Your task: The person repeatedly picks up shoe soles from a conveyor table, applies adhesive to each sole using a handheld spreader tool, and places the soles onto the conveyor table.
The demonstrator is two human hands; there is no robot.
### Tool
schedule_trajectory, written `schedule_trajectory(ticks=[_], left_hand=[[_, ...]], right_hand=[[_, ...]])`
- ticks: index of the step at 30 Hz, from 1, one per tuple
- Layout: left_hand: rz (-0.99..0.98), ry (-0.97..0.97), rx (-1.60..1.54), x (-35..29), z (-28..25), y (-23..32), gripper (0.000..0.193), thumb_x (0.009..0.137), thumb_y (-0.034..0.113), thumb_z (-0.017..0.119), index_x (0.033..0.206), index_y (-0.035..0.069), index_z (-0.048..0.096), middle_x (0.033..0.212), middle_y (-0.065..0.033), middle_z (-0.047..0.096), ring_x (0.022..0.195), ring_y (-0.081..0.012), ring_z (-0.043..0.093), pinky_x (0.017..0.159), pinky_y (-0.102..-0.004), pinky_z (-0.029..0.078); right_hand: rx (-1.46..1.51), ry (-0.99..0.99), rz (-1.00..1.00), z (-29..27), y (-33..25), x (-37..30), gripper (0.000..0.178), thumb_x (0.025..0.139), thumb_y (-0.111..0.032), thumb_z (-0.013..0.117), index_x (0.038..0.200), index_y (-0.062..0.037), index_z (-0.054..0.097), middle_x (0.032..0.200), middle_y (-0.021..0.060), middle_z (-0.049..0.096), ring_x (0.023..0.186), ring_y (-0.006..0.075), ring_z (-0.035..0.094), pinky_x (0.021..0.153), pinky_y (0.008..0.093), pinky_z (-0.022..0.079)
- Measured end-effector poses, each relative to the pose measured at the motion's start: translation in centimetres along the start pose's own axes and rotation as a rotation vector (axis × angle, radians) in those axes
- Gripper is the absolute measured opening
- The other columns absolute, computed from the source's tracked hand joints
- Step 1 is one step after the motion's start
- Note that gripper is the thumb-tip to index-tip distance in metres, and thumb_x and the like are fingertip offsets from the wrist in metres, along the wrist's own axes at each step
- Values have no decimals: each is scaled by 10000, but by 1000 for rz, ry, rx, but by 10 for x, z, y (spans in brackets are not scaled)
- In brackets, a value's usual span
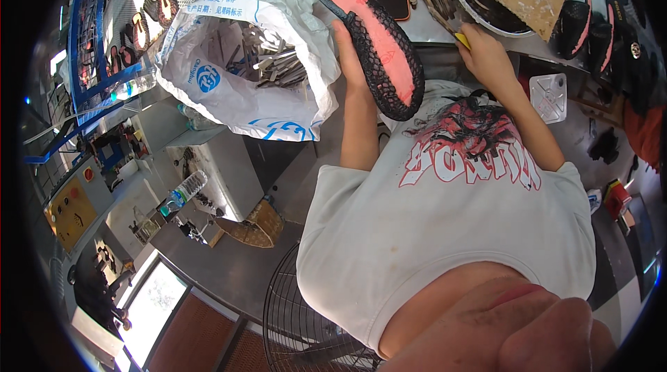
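The left hand (345,42) has its grip clamped on a shoe upper (372,42) and holds it up above the desk (431,25), with the underside turned to the camera. This upper is a black open-knit mesh, soft and stretchy in look, around a flat salmon-pink insole of long oval shape. The right hand (486,56) lies at the desk edge, fingers together on a small yellow tool (463,39); what kind of tool it is I cannot tell, because most of it is hidden. I judge that the step in hand is the checking or trimming of the upper, and the next move asks to bring tool and mesh edge together with care. Beside it, a white woven sack (229,87) stands open, full of thin grey sticks (274,63).
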State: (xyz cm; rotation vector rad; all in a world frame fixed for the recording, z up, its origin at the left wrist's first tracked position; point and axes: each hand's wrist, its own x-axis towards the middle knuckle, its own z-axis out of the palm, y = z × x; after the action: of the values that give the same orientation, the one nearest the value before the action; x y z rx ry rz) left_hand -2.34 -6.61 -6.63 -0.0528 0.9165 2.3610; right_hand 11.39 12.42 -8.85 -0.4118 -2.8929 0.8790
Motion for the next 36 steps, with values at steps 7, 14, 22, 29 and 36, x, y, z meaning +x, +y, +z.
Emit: schedule_trajectory(ticks=[7,14,22,29,36], left_hand=[[-20,-96,-119,0,0,-4,564,952,528,348,1197,42,497,1045,-95,603,900,-210,602,792,-344,510],[-38,13,-78,0,12,-9,592,938,576,322,1163,68,527,987,-65,620,858,-190,613,765,-329,518],[-9,17,138,-1,12,-16,606,949,566,299,1145,35,515,978,-77,616,839,-169,612,772,-315,509],[61,-128,293,-8,38,-33,624,975,521,231,1117,-14,518,954,-98,618,833,-167,599,764,-302,495],[77,-323,441,-12,47,-40,623,981,496,199,1226,-20,449,1082,-131,584,971,-208,581,854,-344,468]], right_hand=[[-40,68,100,3,4,0,234,861,-196,586,1022,-49,503,728,217,605,690,427,589,604,498,458],[-133,104,119,4,-8,6,214,852,-198,595,1002,-65,520,718,187,608,651,389,604,557,468,477],[313,253,-138,-27,-33,2,144,797,-90,637,880,-48,527,737,91,579,638,276,588,558,330,469],[522,439,-241,-67,-59,10,155,751,71,658,854,-5,572,711,64,552,613,156,551,544,244,421],[388,352,-373,-80,-65,18,175,731,3,698,866,-14,588,786,86,564,665,236,564,578,288,451]])
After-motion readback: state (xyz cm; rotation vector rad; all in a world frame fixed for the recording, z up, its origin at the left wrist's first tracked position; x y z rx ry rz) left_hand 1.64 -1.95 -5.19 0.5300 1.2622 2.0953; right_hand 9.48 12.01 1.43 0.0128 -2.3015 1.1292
